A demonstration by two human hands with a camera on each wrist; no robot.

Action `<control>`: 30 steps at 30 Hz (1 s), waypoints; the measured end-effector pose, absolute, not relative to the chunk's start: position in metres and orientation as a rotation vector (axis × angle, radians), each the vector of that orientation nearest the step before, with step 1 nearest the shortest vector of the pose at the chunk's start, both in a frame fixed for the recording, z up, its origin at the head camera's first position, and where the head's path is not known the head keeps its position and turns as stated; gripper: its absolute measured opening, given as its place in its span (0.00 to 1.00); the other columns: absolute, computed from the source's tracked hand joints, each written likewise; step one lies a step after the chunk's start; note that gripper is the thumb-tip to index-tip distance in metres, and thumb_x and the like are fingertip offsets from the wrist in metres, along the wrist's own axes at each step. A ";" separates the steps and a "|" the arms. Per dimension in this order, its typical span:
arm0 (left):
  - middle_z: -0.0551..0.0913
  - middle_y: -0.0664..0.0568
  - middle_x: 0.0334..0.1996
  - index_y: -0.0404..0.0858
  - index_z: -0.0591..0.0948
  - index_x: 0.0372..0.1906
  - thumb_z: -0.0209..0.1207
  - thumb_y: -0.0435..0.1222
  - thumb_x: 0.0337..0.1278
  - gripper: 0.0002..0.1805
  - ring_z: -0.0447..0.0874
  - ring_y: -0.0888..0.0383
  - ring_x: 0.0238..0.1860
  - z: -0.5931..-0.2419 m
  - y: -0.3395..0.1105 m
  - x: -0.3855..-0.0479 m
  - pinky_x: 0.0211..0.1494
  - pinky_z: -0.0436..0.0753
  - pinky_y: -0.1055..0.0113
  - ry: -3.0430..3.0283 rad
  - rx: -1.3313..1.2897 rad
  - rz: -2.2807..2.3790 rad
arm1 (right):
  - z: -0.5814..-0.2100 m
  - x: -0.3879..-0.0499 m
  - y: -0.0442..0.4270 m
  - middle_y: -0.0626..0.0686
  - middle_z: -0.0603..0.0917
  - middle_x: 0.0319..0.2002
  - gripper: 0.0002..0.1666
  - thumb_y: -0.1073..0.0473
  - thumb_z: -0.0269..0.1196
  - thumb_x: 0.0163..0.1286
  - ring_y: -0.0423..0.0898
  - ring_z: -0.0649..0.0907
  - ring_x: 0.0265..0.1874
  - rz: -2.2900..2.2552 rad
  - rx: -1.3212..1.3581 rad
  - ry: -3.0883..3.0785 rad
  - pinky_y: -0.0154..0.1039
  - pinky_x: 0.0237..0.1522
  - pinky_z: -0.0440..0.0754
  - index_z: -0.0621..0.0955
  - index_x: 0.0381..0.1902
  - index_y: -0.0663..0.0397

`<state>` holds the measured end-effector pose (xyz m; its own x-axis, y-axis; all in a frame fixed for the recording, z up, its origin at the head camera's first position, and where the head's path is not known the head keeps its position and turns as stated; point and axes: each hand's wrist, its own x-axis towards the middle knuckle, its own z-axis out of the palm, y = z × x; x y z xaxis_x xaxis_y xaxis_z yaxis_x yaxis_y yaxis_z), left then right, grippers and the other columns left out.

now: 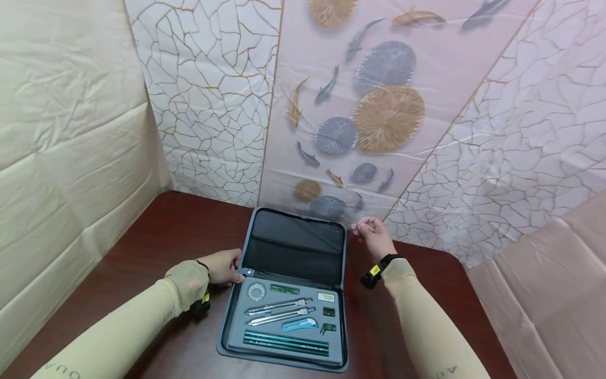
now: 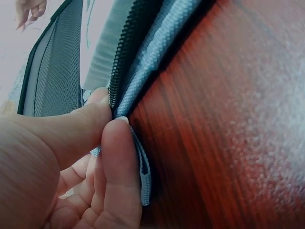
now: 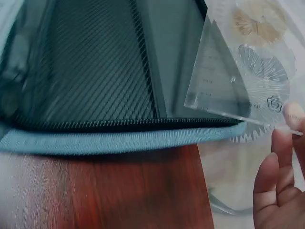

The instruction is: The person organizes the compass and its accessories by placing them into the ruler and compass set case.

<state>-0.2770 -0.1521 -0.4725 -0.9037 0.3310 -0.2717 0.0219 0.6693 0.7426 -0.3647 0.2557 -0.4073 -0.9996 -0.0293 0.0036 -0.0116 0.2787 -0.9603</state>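
Observation:
A grey-blue zippered case (image 1: 284, 360) lies unfolded on the table, with its dark mesh-pocketed lid (image 1: 297, 237) at the far side. My left hand (image 1: 222, 267) pinches the case's left edge by the hinge; a fabric tab (image 2: 146, 188) sticks out beside the fingers. Past the lid's far right corner, my right hand (image 1: 375, 238) holds a clear plastic ruler (image 3: 205, 90) with printed marks between thumb and fingers. Part of it overlaps the lid in the right wrist view; its full shape is hard to make out.
The case's tray holds pencils (image 1: 286, 343), two metal compasses (image 1: 280, 316), a blue utility knife (image 1: 300, 324), an eraser (image 1: 325, 297), a round ring-shaped piece (image 1: 256, 292) and small green items. Behind the dark red table (image 1: 189, 226) hangs a patterned cloth (image 1: 326, 173).

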 end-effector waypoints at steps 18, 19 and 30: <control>0.73 0.44 0.22 0.34 0.66 0.33 0.68 0.32 0.54 0.19 0.76 0.54 0.21 -0.464 -0.149 -0.276 0.26 0.77 0.64 2.482 0.270 1.056 | -0.419 -0.375 0.248 0.62 0.81 0.45 0.19 0.55 0.48 0.79 0.47 0.78 0.37 -1.747 0.025 2.427 0.41 0.42 0.75 0.69 0.55 0.67; 0.73 0.44 0.22 0.34 0.66 0.33 0.68 0.32 0.54 0.18 0.76 0.54 0.21 -0.465 -0.149 -0.276 0.26 0.77 0.64 2.482 0.272 1.053 | -0.419 -0.375 0.246 0.62 0.81 0.45 0.18 0.56 0.48 0.79 0.47 0.78 0.37 -1.736 0.014 2.432 0.41 0.43 0.75 0.69 0.55 0.67; 0.74 0.45 0.21 0.34 0.66 0.33 0.68 0.32 0.53 0.19 0.75 0.55 0.20 -0.468 -0.149 -0.276 0.26 0.77 0.64 2.481 0.263 1.065 | -0.414 -0.369 0.235 0.57 0.79 0.49 0.15 0.53 0.50 0.78 0.52 0.78 0.49 -1.282 -0.061 2.767 0.47 0.49 0.76 0.76 0.44 0.60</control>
